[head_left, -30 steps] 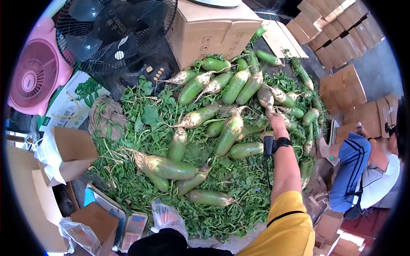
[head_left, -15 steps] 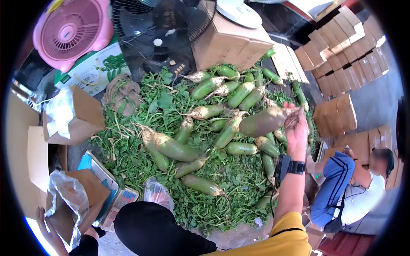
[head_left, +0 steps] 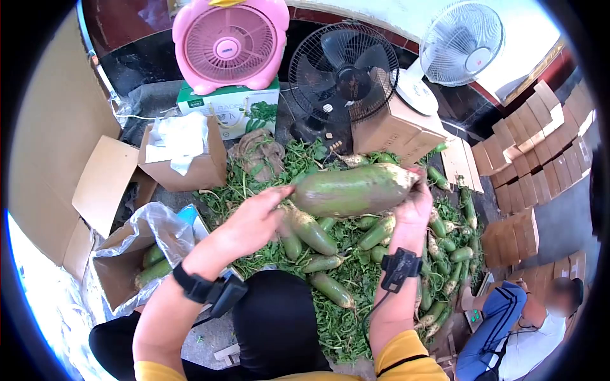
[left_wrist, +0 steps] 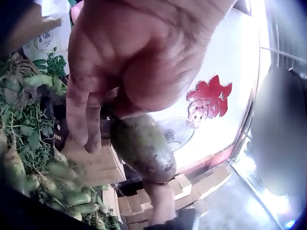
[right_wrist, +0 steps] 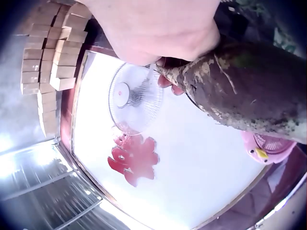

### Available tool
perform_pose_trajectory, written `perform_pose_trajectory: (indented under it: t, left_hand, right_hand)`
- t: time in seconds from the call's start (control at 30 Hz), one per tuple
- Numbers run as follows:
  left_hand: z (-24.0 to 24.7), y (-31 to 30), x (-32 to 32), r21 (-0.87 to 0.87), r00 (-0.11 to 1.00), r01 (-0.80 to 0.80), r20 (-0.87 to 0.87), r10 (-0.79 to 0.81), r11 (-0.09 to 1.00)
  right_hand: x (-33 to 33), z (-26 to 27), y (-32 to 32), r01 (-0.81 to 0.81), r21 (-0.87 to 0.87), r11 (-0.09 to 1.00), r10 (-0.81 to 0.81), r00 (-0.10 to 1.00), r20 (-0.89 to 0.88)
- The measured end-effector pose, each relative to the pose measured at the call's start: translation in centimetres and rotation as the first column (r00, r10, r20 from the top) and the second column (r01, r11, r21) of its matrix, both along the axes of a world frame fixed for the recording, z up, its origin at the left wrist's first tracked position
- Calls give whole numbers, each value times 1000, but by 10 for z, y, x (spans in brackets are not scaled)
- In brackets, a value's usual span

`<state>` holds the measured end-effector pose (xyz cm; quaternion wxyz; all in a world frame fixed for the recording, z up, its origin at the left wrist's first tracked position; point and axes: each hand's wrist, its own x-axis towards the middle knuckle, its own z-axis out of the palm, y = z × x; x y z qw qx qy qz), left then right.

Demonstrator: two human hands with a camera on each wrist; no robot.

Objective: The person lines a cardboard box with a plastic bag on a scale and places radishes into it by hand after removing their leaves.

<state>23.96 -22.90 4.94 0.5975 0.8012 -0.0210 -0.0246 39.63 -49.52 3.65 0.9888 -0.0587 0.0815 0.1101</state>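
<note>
A large green radish [head_left: 352, 189] is held up crosswise above the pile, its pale, soil-marked root end toward the right. My right hand [head_left: 414, 202] grips that root end; the right wrist view shows the fingers [right_wrist: 177, 89] curled round the narrow tip. At the opposite, green end is my left hand [head_left: 254, 219], its thumb and forefinger pinching there, partly hidden behind the palm in the left wrist view. More green radishes [head_left: 333, 290] lie below on a bed of cut leaves [head_left: 346, 327].
Left of my knee stands a plastic-lined carton [head_left: 108, 279] with radishes inside. Behind the pile are a pink fan [head_left: 229, 47], a black fan [head_left: 343, 73] and a cardboard box [head_left: 397, 130]. Stacked cartons [head_left: 534, 133] and a seated person [head_left: 521, 330] are on the right.
My right hand picked up the radish from the pile and lifted it toward me. My left hand came in from the lower left to its other end. The head view swung left.
</note>
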Motion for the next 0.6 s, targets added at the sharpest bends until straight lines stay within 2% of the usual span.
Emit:
perform_pose_trajectory:
  t: [0.03, 0.07, 0.1, 0.13, 0.17, 0.2, 0.23, 0.27, 0.33, 0.37, 0.4, 0.47, 0.5, 0.53, 0.57, 0.6]
  left_hand:
    - [-3, 3, 1, 3, 1000, -5, 5, 5, 1000]
    - [-4, 7, 2, 89, 999, -24, -42, 28, 996]
    - [-6, 11, 1, 174, 994, -40, -89, 56, 984]
    - [-12, 16, -3, 178, 994, -48, -88, 65, 983]
    - [-19, 21, -10, 496, 999, -38, 50, 15, 867]
    - [-24, 26, -16, 755, 984, -69, 158, -79, 652]
    - [-26, 29, -21, 812, 959, -67, 214, -188, 579]
    - [-27, 32, -24, 813, 960, -71, 213, -182, 577]
    - [-30, 34, -30, 885, 903, 103, 109, -417, 454]
    - [-43, 30, -32, 870, 870, 135, 125, -477, 475]
    - [-52, 25, -33, 892, 869, 186, 46, -493, 411]
    - [-53, 16, -32, 864, 919, 276, -108, -378, 422]
    - [-51, 16, -34, 864, 923, 275, -114, -368, 422]
    - [-46, 17, -37, 834, 959, 167, -14, -283, 525]
    - [-40, 19, -41, 787, 980, 48, 81, -180, 615]
    - [-33, 23, -43, 787, 984, 40, 75, -160, 615]
  right_hand:
    - [-3, 1, 15, 47, -141, 989, -49, 999, -15]
    - [-7, -1, 23, -28, -120, 992, 39, 995, 96]
    - [-7, -1, 30, -47, -112, 993, 54, 997, 62]
    - [-6, -1, 37, -67, -103, 992, 70, 997, 27]
    - [-5, -1, 44, -75, -98, 992, 78, 997, 26]
    - [-3, -1, 49, -105, -148, 983, 109, 994, 19]
    - [-4, 4, 57, -134, -197, 971, 139, 990, 12]
    - [-5, 9, 66, -141, -195, 971, 146, 989, 11]
    - [-11, 23, 83, -79, -515, 854, 156, 982, 108]
    - [-12, 29, 89, -118, -543, 831, 212, 971, 114]
    - [-14, 35, 95, -131, -546, 827, 225, 969, 107]
    - [-21, 46, 109, -8, -697, 717, 285, 916, 283]
    - [-26, 49, 117, 41, -726, 686, 281, 906, 317]
    - [-28, 51, 121, 30, -724, 689, 292, 903, 315]
    - [-29, 53, 122, 55, -767, 639, 309, 895, 321]
    - [-30, 54, 125, 77, -807, 585, 331, 886, 324]
